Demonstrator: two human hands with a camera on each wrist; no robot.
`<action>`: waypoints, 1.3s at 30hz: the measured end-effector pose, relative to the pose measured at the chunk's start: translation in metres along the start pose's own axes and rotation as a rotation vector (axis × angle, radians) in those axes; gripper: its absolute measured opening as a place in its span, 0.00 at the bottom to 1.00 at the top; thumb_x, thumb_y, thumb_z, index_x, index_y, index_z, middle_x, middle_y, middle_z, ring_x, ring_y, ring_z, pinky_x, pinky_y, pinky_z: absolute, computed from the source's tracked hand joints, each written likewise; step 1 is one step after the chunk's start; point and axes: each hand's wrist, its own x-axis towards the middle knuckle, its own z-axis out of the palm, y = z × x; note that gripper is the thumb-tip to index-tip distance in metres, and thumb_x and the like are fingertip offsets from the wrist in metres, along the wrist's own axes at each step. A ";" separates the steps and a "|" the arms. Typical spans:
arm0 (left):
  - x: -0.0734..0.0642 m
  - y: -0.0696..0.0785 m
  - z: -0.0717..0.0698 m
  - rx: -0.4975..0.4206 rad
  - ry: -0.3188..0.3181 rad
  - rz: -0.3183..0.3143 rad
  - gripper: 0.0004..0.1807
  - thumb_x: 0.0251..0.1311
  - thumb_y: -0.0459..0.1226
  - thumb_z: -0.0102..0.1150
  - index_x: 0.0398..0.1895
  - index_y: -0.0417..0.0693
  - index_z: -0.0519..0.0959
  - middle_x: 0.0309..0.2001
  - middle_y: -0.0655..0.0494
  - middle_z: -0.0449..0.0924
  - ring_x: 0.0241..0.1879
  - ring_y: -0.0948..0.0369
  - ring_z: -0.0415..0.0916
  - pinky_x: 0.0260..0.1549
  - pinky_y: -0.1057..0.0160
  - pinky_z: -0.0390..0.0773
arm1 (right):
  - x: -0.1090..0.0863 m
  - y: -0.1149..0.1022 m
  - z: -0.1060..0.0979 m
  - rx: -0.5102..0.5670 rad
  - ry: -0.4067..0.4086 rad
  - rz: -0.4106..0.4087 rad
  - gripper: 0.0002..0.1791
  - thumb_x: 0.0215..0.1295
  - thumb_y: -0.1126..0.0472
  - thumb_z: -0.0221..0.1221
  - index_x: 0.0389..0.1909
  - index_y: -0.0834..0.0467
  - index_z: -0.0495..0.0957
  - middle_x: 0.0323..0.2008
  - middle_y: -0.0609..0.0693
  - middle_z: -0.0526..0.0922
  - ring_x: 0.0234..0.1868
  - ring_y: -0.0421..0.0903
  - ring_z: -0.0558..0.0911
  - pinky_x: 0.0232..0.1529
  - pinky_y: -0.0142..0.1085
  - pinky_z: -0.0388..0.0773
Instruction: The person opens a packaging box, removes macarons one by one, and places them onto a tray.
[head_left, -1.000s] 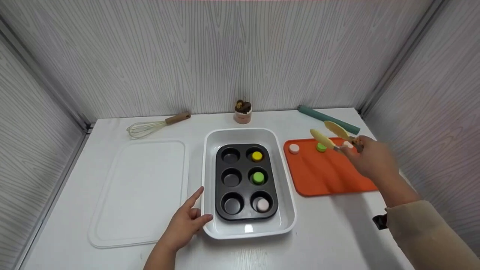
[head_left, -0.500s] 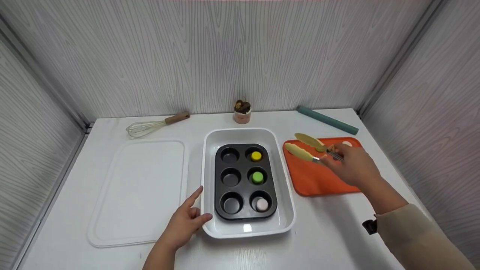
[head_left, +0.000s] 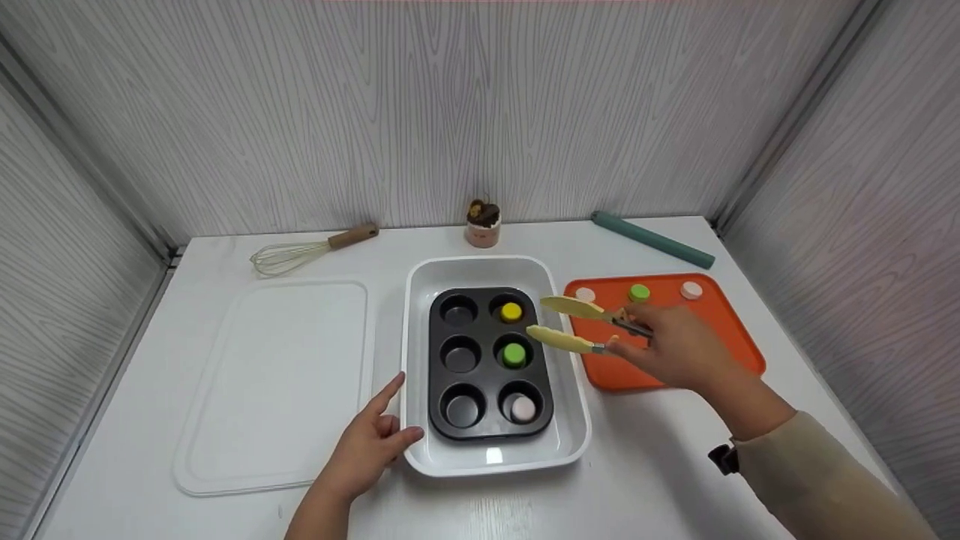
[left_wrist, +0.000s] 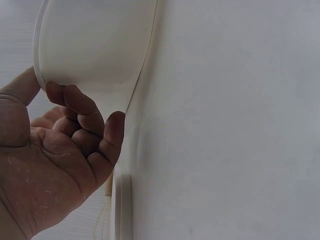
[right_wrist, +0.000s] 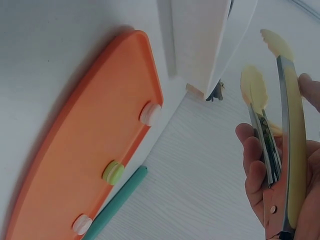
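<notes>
My left hand (head_left: 364, 454) holds the near left rim of a white rectangular container (head_left: 583, 442), thumb over the edge and fingers curled against the outer wall. Inside it lies a dark muffin tin (head_left: 490, 360); its right-hand cups hold a yellow macaron (head_left: 511, 312), a green macaron (head_left: 514, 355) and a pale pink macaron (head_left: 523, 409). My right hand (head_left: 675, 349) grips yellow-tipped tongs (right_wrist: 295, 145), spread apart with nothing between the tips, above the container's right side. An orange tray (head_left: 720, 337) bears a green macaron (head_left: 639, 292) between two pale pink macarons (right_wrist: 150, 114).
Left of the container lies a flat translucent lid (head_left: 285, 390). Along the back are a whisk (head_left: 315, 249), a small dessert cup (head_left: 483, 225) and a green rolling pin (head_left: 652, 240). Wood-grain panels (head_left: 480, 112) enclose the back and sides.
My right hand has carried the spread tongs leftward from over the orange tray to the container's right side. My left hand stays on the rim.
</notes>
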 end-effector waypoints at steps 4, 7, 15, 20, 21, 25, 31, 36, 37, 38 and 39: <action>0.000 0.000 0.001 0.000 0.004 -0.005 0.50 0.64 0.32 0.73 0.86 0.50 0.55 0.22 0.55 0.72 0.20 0.64 0.63 0.22 0.68 0.68 | -0.001 -0.004 0.003 -0.007 -0.021 -0.053 0.25 0.67 0.46 0.72 0.53 0.61 0.85 0.34 0.47 0.85 0.30 0.45 0.78 0.33 0.42 0.79; 0.000 0.001 0.001 0.002 0.007 -0.006 0.50 0.64 0.32 0.74 0.86 0.51 0.56 0.21 0.56 0.71 0.20 0.64 0.62 0.22 0.67 0.68 | -0.001 -0.008 0.004 -0.019 -0.057 -0.062 0.24 0.67 0.46 0.72 0.53 0.60 0.85 0.33 0.45 0.84 0.32 0.45 0.78 0.34 0.42 0.80; 0.001 -0.001 0.000 -0.007 0.002 -0.005 0.51 0.64 0.32 0.73 0.86 0.51 0.55 0.21 0.56 0.71 0.20 0.64 0.62 0.22 0.68 0.67 | -0.002 -0.021 0.005 -0.040 -0.145 -0.081 0.23 0.66 0.47 0.72 0.54 0.59 0.86 0.32 0.42 0.83 0.33 0.45 0.78 0.33 0.40 0.78; 0.001 -0.002 0.001 0.002 0.009 -0.010 0.51 0.64 0.32 0.74 0.86 0.52 0.55 0.22 0.56 0.72 0.20 0.64 0.62 0.21 0.68 0.67 | -0.003 -0.026 0.007 -0.042 -0.177 -0.103 0.21 0.66 0.47 0.72 0.52 0.56 0.86 0.31 0.41 0.83 0.32 0.43 0.78 0.32 0.39 0.78; 0.001 -0.002 0.001 0.006 0.012 -0.012 0.51 0.64 0.32 0.74 0.86 0.52 0.55 0.21 0.56 0.71 0.20 0.63 0.62 0.21 0.68 0.67 | -0.003 -0.026 0.008 -0.044 -0.180 -0.109 0.20 0.66 0.47 0.72 0.51 0.55 0.86 0.30 0.41 0.83 0.31 0.42 0.78 0.32 0.39 0.78; 0.001 -0.001 0.002 0.013 0.022 -0.016 0.51 0.64 0.32 0.74 0.86 0.52 0.56 0.21 0.56 0.70 0.20 0.63 0.61 0.21 0.68 0.66 | -0.003 -0.028 0.012 -0.057 -0.193 -0.123 0.21 0.66 0.46 0.72 0.53 0.54 0.87 0.33 0.41 0.85 0.32 0.42 0.80 0.34 0.40 0.81; 0.001 -0.001 0.002 0.011 0.019 -0.011 0.50 0.64 0.33 0.74 0.86 0.51 0.56 0.21 0.56 0.72 0.20 0.63 0.61 0.21 0.68 0.67 | -0.005 -0.032 0.016 -0.093 -0.232 -0.124 0.27 0.64 0.43 0.73 0.58 0.56 0.87 0.38 0.41 0.88 0.36 0.40 0.82 0.39 0.42 0.84; 0.001 -0.001 0.002 0.006 0.018 -0.012 0.51 0.64 0.32 0.74 0.86 0.52 0.56 0.21 0.56 0.71 0.20 0.63 0.61 0.21 0.68 0.67 | -0.005 -0.036 0.018 -0.118 -0.259 -0.130 0.24 0.63 0.45 0.74 0.55 0.53 0.88 0.33 0.37 0.85 0.32 0.39 0.79 0.35 0.38 0.81; 0.001 -0.001 0.002 0.005 0.018 -0.012 0.51 0.64 0.32 0.73 0.86 0.52 0.56 0.21 0.55 0.72 0.20 0.63 0.61 0.21 0.68 0.67 | -0.005 -0.037 0.018 -0.125 -0.265 -0.133 0.23 0.62 0.45 0.74 0.54 0.52 0.88 0.32 0.36 0.84 0.31 0.39 0.79 0.34 0.37 0.80; 0.001 0.000 0.002 0.005 0.017 -0.012 0.51 0.64 0.32 0.73 0.86 0.52 0.56 0.21 0.55 0.72 0.20 0.63 0.61 0.21 0.68 0.67 | -0.005 -0.039 0.018 -0.133 -0.271 -0.138 0.22 0.62 0.45 0.75 0.53 0.52 0.88 0.31 0.36 0.84 0.31 0.39 0.78 0.33 0.37 0.79; 0.001 0.000 0.002 0.002 0.016 -0.011 0.51 0.64 0.32 0.73 0.86 0.51 0.56 0.21 0.55 0.72 0.20 0.63 0.61 0.21 0.68 0.67 | -0.005 -0.041 0.018 -0.143 -0.276 -0.145 0.22 0.62 0.45 0.75 0.52 0.52 0.88 0.31 0.37 0.84 0.31 0.39 0.78 0.33 0.37 0.79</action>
